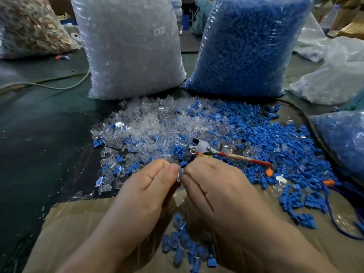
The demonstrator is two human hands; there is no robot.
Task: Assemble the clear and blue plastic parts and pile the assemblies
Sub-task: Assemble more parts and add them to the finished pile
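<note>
Left hand (145, 186) and right hand (212, 186) both pinch one small clear-and-blue plastic part (179, 175) between thumbs and fingertips, near centre above the near pile of assemblies (185, 243); likely light, stiff, slick, so hold by its sides

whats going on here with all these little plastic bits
A person is joining small plastic parts by hand. The left hand and right hand both pinch one clear and blue piece between their fingertips. Loose clear parts and blue parts are spread out beyond the hands, before a bag of clear parts and a bag of blue parts. A pile of assemblies lies on the cardboard beneath the hands.
</note>
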